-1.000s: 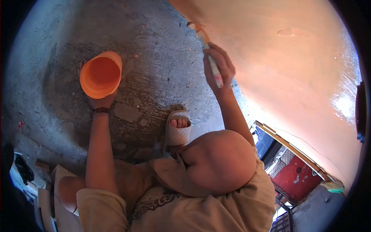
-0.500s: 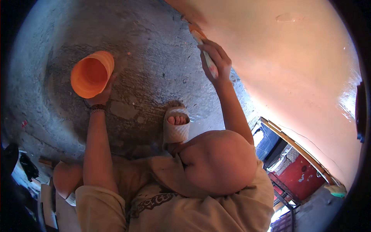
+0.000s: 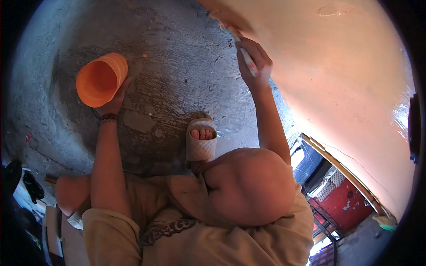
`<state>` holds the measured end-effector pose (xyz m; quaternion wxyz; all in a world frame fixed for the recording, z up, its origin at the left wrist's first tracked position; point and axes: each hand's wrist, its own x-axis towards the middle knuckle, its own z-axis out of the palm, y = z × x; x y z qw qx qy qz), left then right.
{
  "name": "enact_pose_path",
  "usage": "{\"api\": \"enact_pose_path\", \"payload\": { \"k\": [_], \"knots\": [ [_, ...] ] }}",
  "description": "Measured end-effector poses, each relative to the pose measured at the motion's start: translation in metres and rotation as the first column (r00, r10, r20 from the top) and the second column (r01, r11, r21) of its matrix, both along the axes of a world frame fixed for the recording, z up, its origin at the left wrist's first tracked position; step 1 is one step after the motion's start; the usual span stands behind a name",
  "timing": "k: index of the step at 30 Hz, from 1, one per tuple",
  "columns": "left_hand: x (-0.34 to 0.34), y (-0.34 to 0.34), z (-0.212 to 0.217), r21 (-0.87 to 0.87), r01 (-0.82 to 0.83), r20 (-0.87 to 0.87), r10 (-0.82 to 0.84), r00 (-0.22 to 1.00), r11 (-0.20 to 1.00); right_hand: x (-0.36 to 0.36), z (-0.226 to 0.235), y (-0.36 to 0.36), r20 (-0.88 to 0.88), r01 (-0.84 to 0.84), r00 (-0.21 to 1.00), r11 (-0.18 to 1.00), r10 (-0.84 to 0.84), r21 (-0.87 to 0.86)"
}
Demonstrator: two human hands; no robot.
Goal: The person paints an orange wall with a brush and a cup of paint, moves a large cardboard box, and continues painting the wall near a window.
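My left hand [image 3: 114, 101] is wrapped round the lower part of an orange plastic cup [image 3: 119, 66], holding it tilted with its wide mouth toward me. What lies inside the cup I cannot make out. My right hand [image 3: 256, 60] grips the pale, stained handle of a paintbrush [image 3: 249, 62]. The brush end points up and left, at the lower edge of the peach-coloured wall [image 3: 328, 75], where it meets the grey floor. A darker orange patch shows on the wall there. The bristles are hard to see against it.
Rough grey concrete floor [image 3: 168, 53] spreads below both hands. My foot in a white slipper [image 3: 202, 148] stands between my arms, with my bent knee [image 3: 250, 186] behind it. A doorway with a wooden frame [image 3: 341, 170] and a red panel [image 3: 346, 201] is at the lower right.
My right hand has moved slightly right along the wall's base with the paintbrush. The cup in my left hand has shifted a little left and up.
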<state>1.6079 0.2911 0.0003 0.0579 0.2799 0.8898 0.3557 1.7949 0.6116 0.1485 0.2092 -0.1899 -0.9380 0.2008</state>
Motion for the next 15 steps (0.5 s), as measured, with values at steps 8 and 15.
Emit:
{"api": "enact_pose_path", "payload": {
  "k": [8,15],
  "knots": [
    [0.000,-0.001,-0.001,-0.067,-0.028,-0.054,0.024,0.998,0.997,0.009,0.004,-0.004,-0.063,0.014,0.998,0.997,-0.009,0.078],
    [-0.003,0.000,0.003,-0.097,0.016,-0.039,-0.020,0.999,0.995,0.013,0.007,-0.011,-0.245,0.089,0.968,0.983,-0.047,0.162]
  ]
}}
